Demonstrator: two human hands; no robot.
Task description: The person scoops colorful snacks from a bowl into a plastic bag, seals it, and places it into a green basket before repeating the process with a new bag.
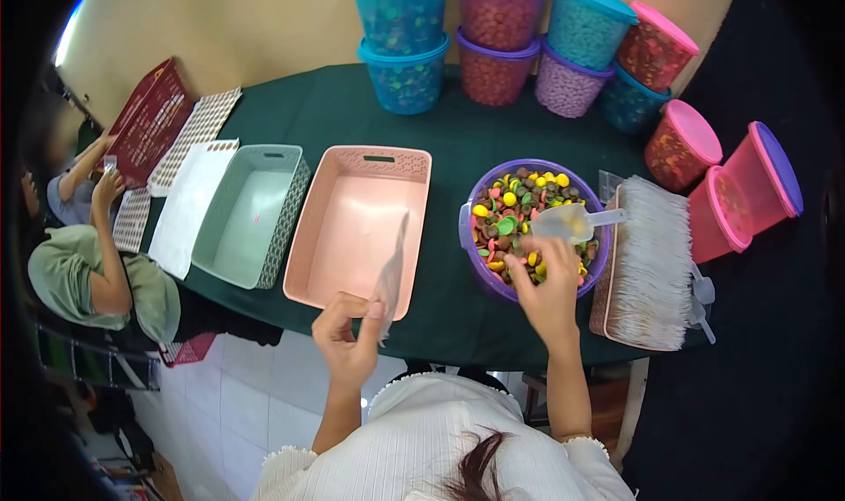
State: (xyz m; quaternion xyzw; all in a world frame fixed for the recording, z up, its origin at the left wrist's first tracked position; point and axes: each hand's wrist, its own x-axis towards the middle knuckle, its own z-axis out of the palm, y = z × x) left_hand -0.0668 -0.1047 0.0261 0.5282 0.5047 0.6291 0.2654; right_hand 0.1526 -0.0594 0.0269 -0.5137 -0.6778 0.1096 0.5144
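My left hand [350, 335] pinches a small clear plastic bag [393, 272] between thumb and fingertips, with the bag standing up over the near right part of the pink basket [304, 259]. My right hand [547, 285] is over the purple-rimmed tub [465, 228], its thumb and fingers apart and slightly blurred, close above the candies. Brown, yellow, green and pink button-shaped candies [506, 200] fill the tub. A translucent scoop [570, 224] lies on them, its handle across the right rim, away from my palm.
Right of the tub, a pink basket holds a dense row of clear plastic bags [656, 263]; small scoops [701, 291] lie beyond. Lidded candy tubs [405, 74] stack along the back. A green basket [251, 215] and white sheet [189, 206] lie left, near another person [110, 268].
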